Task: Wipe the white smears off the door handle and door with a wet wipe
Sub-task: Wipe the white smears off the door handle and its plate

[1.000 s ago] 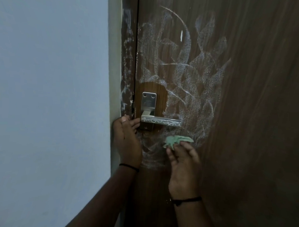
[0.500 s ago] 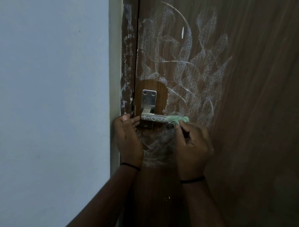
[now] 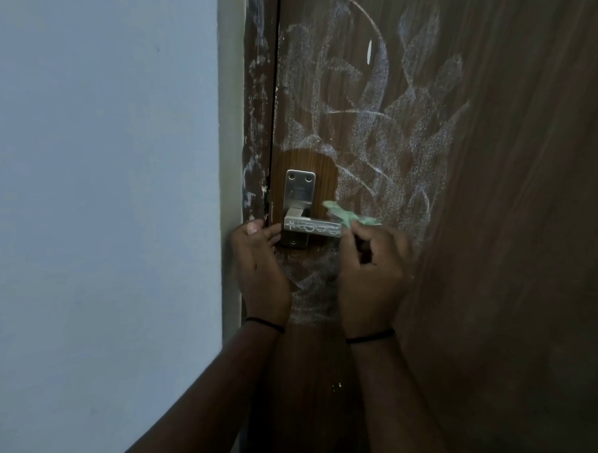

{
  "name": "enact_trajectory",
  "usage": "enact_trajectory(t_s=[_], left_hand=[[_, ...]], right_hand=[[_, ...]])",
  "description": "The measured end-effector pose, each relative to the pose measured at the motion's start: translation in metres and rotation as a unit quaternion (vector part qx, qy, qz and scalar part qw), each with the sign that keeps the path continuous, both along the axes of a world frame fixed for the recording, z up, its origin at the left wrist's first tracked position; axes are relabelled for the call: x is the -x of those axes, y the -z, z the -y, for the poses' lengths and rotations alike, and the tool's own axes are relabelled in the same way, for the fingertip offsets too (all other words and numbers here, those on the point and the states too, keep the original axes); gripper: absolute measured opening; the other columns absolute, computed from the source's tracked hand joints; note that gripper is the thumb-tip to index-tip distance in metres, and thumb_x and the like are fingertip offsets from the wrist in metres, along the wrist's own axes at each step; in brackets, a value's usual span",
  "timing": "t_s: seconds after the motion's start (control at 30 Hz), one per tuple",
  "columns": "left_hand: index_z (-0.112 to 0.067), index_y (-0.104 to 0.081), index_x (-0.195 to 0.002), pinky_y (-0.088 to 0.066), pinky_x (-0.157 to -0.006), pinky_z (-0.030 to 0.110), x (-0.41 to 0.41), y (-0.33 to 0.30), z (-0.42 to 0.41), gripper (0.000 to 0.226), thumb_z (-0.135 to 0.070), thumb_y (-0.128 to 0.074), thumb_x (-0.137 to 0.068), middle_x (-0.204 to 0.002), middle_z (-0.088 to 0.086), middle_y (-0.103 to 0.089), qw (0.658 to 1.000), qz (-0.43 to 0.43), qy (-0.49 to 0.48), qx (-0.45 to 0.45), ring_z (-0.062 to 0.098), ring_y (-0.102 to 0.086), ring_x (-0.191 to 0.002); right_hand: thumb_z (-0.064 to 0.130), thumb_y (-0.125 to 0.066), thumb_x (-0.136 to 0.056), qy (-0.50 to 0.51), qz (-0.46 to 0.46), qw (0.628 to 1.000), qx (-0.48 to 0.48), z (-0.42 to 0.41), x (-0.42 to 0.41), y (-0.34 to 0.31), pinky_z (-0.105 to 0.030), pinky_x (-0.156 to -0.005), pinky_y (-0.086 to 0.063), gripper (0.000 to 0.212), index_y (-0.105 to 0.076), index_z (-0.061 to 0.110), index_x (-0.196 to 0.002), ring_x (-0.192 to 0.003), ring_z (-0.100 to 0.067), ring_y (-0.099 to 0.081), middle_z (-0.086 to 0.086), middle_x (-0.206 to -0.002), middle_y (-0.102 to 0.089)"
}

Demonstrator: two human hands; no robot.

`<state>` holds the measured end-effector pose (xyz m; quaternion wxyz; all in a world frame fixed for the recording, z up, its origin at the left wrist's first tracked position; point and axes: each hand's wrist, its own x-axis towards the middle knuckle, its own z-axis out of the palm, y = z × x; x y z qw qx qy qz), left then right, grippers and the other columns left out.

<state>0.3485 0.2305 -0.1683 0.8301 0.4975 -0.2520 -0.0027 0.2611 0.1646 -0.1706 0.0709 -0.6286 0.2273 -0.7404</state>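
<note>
A brown wooden door (image 3: 496, 235) carries broad white smears (image 3: 380, 127) above, right of and below its metal lever handle (image 3: 311, 228). The lever has white scribbles along its face. My right hand (image 3: 374, 274) pinches a crumpled green wet wipe (image 3: 346, 217) against the lever's right end. My left hand (image 3: 258, 265) rests flat with its fingertips on the door edge just left of the handle's plate (image 3: 299, 192). A patch of wood around the plate is bare of smears.
The dark door frame strip (image 3: 258, 104) left of the door is also flecked with white. A pale wall (image 3: 97, 183) fills the left half of the view. Both wrists wear thin black bands.
My right hand rose from below the handle with the wipe and now holds it on the lever's right end. My left hand stayed in place.
</note>
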Motion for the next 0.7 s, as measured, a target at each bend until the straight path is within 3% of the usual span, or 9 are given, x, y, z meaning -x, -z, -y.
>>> enact_trajectory(t_s=[0.07,0.23,0.47,0.57,0.7], left_hand=[[-0.002,-0.048,-0.129,-0.049,-0.081,0.009,-0.002,0.002,0.001,0.043,-0.03,-0.023,-0.107,-0.118,0.012,-0.067,1.0,0.004,0.003,0.003,0.018,-0.064,-0.109],[-0.003,-0.049,-0.126,-0.051,-0.091,0.026,-0.002,0.001,-0.003,0.041,-0.03,-0.024,-0.107,-0.116,0.013,-0.067,1.0,0.003,0.011,0.0,0.02,-0.064,-0.109],[-0.002,-0.048,-0.128,-0.05,-0.09,0.025,-0.005,0.001,-0.003,0.041,-0.029,-0.024,-0.108,-0.118,0.014,-0.067,1.0,-0.008,0.024,-0.004,0.021,-0.064,-0.11],[-0.001,-0.048,-0.128,-0.05,-0.092,0.027,-0.003,-0.001,-0.003,0.041,-0.028,-0.024,-0.108,-0.118,0.015,-0.066,1.0,-0.01,0.026,-0.002,0.022,-0.063,-0.111],[-0.003,-0.049,-0.126,-0.052,-0.088,0.022,-0.002,0.001,-0.001,0.039,-0.028,-0.026,-0.108,-0.114,0.012,-0.068,1.0,-0.009,0.01,0.006,0.019,-0.065,-0.107]], right_hand=[[0.01,-0.075,-0.086,-0.001,-0.029,0.999,0.017,-0.001,-0.002,0.007,-0.017,-0.072,-0.05,0.006,-0.073,0.007,-0.091,-0.08,-0.011,-0.06,-0.008,-0.095,-0.064],[0.015,-0.074,-0.087,-0.006,-0.001,1.0,0.013,0.004,0.003,0.005,-0.024,-0.067,-0.054,0.008,-0.072,0.007,-0.089,-0.078,-0.012,-0.061,-0.008,-0.093,-0.064],[0.01,-0.076,-0.085,-0.027,-0.044,0.998,0.02,-0.001,0.003,0.006,-0.021,-0.068,-0.052,0.007,-0.073,0.004,-0.089,-0.074,-0.017,-0.061,-0.01,-0.092,-0.063],[0.014,-0.074,-0.086,-0.022,-0.017,1.0,0.008,0.005,0.003,-0.007,-0.032,-0.066,-0.054,0.008,-0.071,0.006,-0.088,-0.076,-0.019,-0.061,-0.008,-0.093,-0.061],[0.012,-0.073,-0.087,-0.019,-0.073,0.997,0.035,-0.004,-0.01,-0.011,-0.036,-0.067,-0.056,0.007,-0.07,0.006,-0.088,-0.081,-0.021,-0.062,-0.009,-0.095,-0.062]])
